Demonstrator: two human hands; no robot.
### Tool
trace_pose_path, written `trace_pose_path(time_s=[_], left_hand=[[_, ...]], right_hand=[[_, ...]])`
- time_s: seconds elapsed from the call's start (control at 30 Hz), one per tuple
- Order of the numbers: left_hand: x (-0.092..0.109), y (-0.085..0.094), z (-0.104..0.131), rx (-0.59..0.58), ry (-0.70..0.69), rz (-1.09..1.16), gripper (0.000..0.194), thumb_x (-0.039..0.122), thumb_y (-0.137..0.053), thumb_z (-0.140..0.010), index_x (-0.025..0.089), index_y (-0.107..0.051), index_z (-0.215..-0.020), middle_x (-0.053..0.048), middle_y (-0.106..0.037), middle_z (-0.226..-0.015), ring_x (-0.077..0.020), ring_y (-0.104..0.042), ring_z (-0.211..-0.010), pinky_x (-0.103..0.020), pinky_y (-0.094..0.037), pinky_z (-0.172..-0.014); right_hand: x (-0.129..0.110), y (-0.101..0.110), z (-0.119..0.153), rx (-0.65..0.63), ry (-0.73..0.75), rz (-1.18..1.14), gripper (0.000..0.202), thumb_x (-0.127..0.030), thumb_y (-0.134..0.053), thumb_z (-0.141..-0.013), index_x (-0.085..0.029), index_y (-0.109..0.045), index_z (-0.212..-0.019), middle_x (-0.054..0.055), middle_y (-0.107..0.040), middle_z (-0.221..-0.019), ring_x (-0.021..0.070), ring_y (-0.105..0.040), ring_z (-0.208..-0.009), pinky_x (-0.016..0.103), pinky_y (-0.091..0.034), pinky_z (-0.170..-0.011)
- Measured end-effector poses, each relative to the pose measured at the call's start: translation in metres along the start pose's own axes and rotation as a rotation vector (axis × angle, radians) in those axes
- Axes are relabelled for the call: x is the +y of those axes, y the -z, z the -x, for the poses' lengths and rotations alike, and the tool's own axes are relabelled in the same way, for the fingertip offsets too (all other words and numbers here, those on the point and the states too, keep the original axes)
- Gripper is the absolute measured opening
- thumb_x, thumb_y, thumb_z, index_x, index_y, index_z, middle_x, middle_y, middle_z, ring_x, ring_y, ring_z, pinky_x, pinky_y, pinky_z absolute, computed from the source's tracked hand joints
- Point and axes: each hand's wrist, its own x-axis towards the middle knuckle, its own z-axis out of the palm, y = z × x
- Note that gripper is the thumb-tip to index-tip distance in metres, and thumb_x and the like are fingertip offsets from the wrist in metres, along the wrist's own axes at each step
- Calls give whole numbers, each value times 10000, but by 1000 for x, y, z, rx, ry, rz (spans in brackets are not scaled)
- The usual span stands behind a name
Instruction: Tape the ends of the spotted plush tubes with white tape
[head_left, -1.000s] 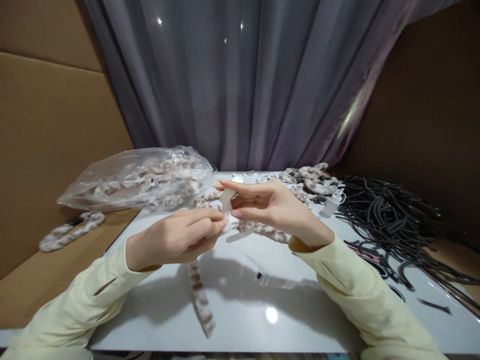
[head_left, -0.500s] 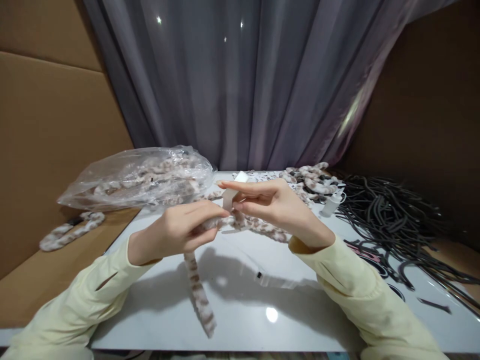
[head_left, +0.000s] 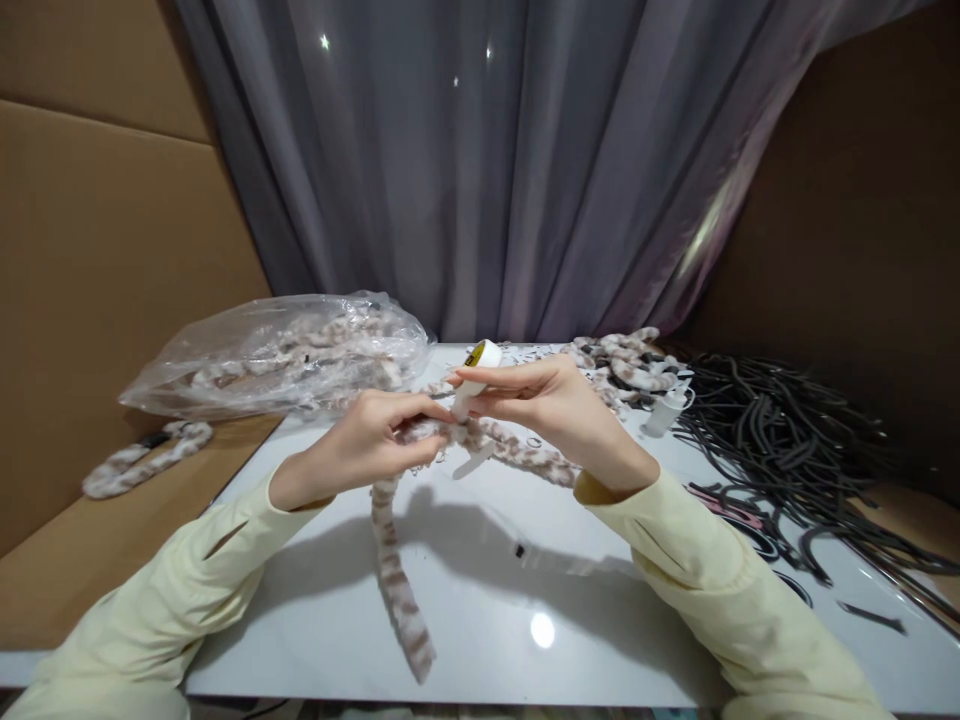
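Note:
My left hand [head_left: 367, 435] pinches a spotted white-and-brown furry strip [head_left: 399, 590], whose one end hangs down toward the front of the table. A roll of white tape [head_left: 491, 354] with a yellow label inside it is held between the fingers of my right hand [head_left: 562, 410]. From the roll a whitish length of tape [head_left: 464, 402] runs down to the fur at my left fingertips. Another furry length [head_left: 532, 456] stretches right, beneath my right hand. Exactly where the tape meets the strip is partly hidden by fingers.
A clear plastic bag [head_left: 225, 350] of furry pieces lies back left, with a furry loop [head_left: 142, 465] on cardboard before it. More furry loops [head_left: 626, 358], a white bottle [head_left: 664, 412] and a heap of black tubes [head_left: 787, 430] stand right. A curtain [head_left: 465, 180] hangs behind.
The tape roll has tilted so its yellow label shows. My left hand has shifted slightly to the right and up, its thumb more apart from the fingers.

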Motion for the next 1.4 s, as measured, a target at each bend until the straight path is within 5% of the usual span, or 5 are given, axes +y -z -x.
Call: trace_pose_path(time_s=[0.13, 0.4, 1.03, 1.27, 1.4], left_hand=[[3, -2, 0, -5, 161, 194, 92, 186, -545, -759, 123, -611, -748, -6, -613, -597, -94, -528, -507, -177, -388, -465], [5, 2, -1, -6, 118, 110, 81, 191, -558, -763, 137, -587, -710, 38, -522, -522, -50, -335, -426, -177, -242, -401], [4, -1, 3, 8, 189, 270, 159, 202, -578, -747, 172, -439, -675, 8, -608, -646, -95, -539, -548, -187, -389, -480], [8, -3, -1, 80, 306, 473, 207, 213, -630, -682, 174, -431, -639, 16, -592, -562, -95, -518, -481, -193, -392, -432], [-1, -3, -7, 142, 318, 588, 249, 241, -648, -689, 175, -419, -616, 69, -481, -465, -59, -435, -398, -163, -329, -379]], right_hand=[[-1, -3, 1, 24, 22, -19, 305, -176, -713, -674, -166, -712, -979, 38, -728, -876, 194, -678, -824, 268, -550, -725], [4, -4, -1, 39, 58, -49, 324, -178, -733, -654, -177, -712, -977, 34, -725, -864, 184, -678, -787, 281, -561, -705], [1, -2, 0, -17, 155, 39, 289, -164, -723, -685, -195, -711, -972, 31, -721, -911, 171, -678, -753, 281, -582, -678], [2, -1, 4, -109, 460, 322, 201, -152, -630, -780, -255, -722, -926, 8, -723, -911, 175, -674, -812, 290, -562, -725], [-1, -1, 4, -249, 690, 508, 330, -27, -511, -778, -257, -733, -860, 3, -718, -932, 181, -643, -942, 332, -529, -847]])
